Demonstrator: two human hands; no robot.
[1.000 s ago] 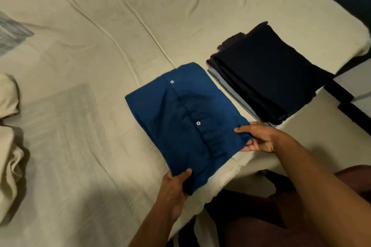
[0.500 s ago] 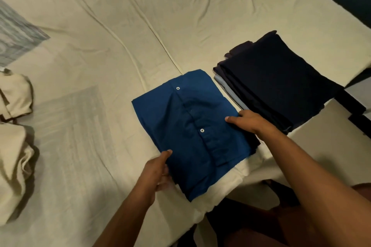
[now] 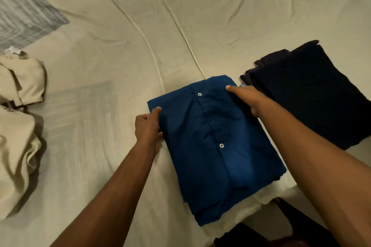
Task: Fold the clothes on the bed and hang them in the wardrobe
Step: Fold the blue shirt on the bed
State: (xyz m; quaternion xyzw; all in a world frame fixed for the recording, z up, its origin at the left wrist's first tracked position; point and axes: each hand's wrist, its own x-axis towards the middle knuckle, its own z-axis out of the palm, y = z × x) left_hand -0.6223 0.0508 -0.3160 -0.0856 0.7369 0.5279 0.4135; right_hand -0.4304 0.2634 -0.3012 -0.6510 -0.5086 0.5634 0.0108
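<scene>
Cream sheet on the bed (image 3: 120,26) carries everything: the dark folded stack (image 3: 313,94) at right, beige unfolded clothes (image 3: 18,126) far left, and the blue shirt (image 3: 212,142) folded near the front edge, just beside the stack. My hands slid up from the shirt's near corners to its far ones w/in a sec, so I'd say folding's done & it's ready to lift. Left hand (image 3: 147,126) pinches the left edge, thumb on top; right hand (image 3: 247,98) lies across the right corner, fingers mostly straight, underside grip unclear; no containers in view.
</scene>
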